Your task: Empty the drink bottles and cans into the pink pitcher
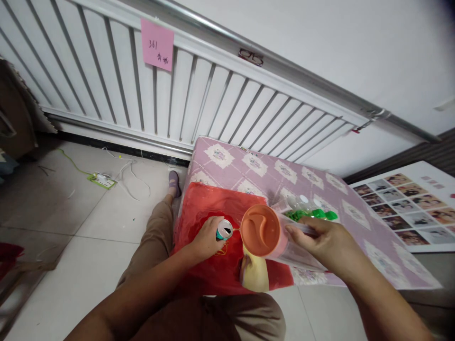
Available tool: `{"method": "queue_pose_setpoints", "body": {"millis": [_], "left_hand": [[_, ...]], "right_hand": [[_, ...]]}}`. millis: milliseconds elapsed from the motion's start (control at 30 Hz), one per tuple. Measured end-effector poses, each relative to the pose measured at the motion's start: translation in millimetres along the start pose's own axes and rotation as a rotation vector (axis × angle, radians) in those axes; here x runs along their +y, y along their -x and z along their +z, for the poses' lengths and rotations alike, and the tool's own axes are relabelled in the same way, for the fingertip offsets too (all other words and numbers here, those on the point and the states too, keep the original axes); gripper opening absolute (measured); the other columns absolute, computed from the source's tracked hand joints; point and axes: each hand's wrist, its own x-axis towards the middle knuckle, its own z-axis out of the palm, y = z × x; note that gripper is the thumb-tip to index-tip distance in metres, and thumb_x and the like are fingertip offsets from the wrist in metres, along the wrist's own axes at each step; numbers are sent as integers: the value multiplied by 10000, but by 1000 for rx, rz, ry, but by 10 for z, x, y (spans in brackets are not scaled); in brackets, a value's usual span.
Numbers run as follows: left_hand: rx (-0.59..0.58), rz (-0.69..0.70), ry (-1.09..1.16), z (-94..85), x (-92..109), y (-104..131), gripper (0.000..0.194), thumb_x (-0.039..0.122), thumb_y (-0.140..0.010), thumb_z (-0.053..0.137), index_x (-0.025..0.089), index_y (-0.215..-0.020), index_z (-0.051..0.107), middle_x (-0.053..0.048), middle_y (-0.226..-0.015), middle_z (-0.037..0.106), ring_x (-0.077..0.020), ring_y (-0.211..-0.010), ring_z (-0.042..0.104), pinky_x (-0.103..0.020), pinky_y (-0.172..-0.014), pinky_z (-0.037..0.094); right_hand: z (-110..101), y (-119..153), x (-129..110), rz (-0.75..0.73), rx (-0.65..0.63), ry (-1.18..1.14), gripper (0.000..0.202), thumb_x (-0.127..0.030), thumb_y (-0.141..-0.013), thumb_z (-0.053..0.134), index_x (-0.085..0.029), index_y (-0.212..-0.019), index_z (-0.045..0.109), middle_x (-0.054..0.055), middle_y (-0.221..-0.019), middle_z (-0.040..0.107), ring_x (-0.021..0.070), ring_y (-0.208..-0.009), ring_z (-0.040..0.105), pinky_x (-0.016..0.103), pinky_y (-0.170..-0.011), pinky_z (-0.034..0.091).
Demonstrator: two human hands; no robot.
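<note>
My left hand (207,239) is wrapped round a teal drink can (224,230), whose silver top with its opened mouth faces up. In my right hand (325,241) is the handle of a clear plastic pitcher (296,251). The pitcher leans toward the can, and its orange lid (260,227) faces me. The lid's narrow spout side is right at the can's rim; whether liquid flows I cannot tell. Under them lies a red plastic sheet or bag (199,279). A pale yellow item (256,274) sits below the lid, partly hidden, its kind unclear.
Clear bottles with green caps (320,214) lie behind the pitcher on the pink floral tablecloth (254,164). A white radiator (199,94) runs along the wall. A photo board (408,203) stands at the right. A green power strip (102,180) with cables lies on the floor.
</note>
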Motion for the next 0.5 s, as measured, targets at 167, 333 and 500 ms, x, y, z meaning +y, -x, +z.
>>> {"method": "queue_pose_setpoints", "body": {"millis": [167,333,500], "left_hand": [[4,-10,10,14,-23,4,684,97,-685,697,235,-1323,494,-94,-1330,573,-265,-1257,541,-483,-1122,410],[0,-6,12,3,-22,-3,659,106,-688,680,214,-1316,512,-111,-1328,581,-280,-1259,545,-486,-1121,415],[-13,-6,4,-7,-18,0,661,99,-690,673,162,-1326,503,-150,-1334,574,-289,-1265,543,-488,-1129,409]], "right_hand": [[31,-9,53,-1,-12,20,458,-619,-767,555,-212,-559,557,-23,-471,452,127,-468,431,253,-445,314],[41,-11,72,9,-23,2,481,-656,-757,547,-211,-578,575,-4,-489,497,143,-485,462,265,-458,335],[36,-9,49,14,-40,-4,468,-645,-756,560,-219,-561,558,5,-487,509,155,-489,477,276,-453,337]]}}
